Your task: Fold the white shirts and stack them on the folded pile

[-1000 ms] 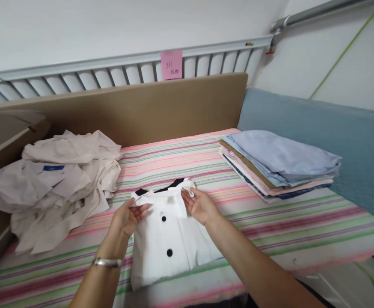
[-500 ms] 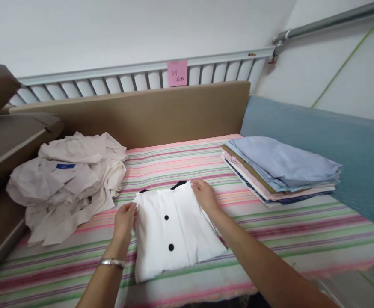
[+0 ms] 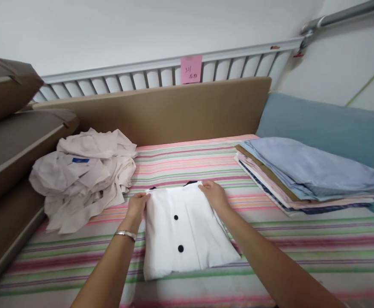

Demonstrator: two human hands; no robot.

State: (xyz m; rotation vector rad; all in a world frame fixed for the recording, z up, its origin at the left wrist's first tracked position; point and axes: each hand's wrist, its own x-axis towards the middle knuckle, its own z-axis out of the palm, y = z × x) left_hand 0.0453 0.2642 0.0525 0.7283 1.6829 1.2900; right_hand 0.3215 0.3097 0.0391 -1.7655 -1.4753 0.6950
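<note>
A white garment with black buttons (image 3: 190, 233), folded into a rough rectangle, lies flat on the striped cloth in front of me. Dark fabric peeks out along its far edge. My left hand (image 3: 138, 205) pinches the far left corner between thumb and fingers, with a silver bracelet on that wrist. At the far right corner, my right hand (image 3: 213, 193) is likewise closed on the edge.
Crumpled off-white clothes (image 3: 90, 175) are heaped at the left beside stacked brown cushions (image 3: 23, 141). A stack of folded clothes (image 3: 309, 171) lies at the right, near a blue panel (image 3: 322, 119). Behind stand a brown board (image 3: 161, 115) and a radiator with a pink note (image 3: 191, 69).
The view has shifted, so the surroundings sit further right. My left hand has moved slightly up along the garment's far left corner; my right hand still holds the opposite corner.
</note>
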